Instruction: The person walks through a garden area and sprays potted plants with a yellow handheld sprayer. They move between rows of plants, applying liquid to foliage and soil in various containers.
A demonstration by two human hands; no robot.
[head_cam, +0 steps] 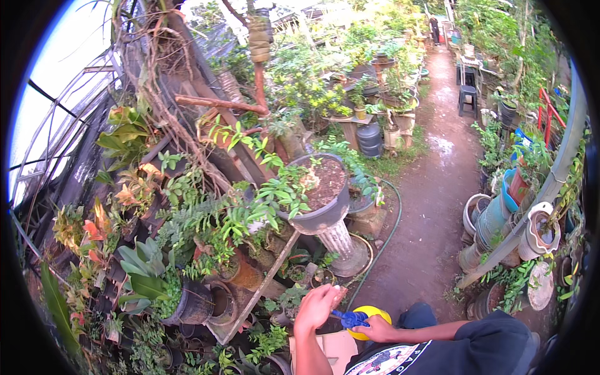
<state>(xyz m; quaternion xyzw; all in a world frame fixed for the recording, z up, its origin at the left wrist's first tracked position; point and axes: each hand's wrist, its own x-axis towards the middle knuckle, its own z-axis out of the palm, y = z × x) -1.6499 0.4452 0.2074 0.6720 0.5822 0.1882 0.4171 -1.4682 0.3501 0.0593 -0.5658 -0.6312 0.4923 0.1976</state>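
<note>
In my right hand (377,329) is a spray bottle with a yellow body (375,313) and a blue spray head (352,319). Its blue nozzle points left, close by the wrist side of my left hand (315,307). That left hand is raised with its back towards me, and its fingers hide whatever may lie under them. A piece of cardboard (340,349) lies below, between my forearms. Ahead stands a large dark plastic pot (323,220) on a white fluted pedestal (342,251), with soil and a leafy shrub (281,192) in it.
A green hose (391,234) runs along the dirt path (422,211). Crowded potted plants (192,300) fill the left side, with a narrow slab edge (265,286). To the right are a slanted metal pole (529,220) and stacked pots (492,225). A person (434,29) stands far off.
</note>
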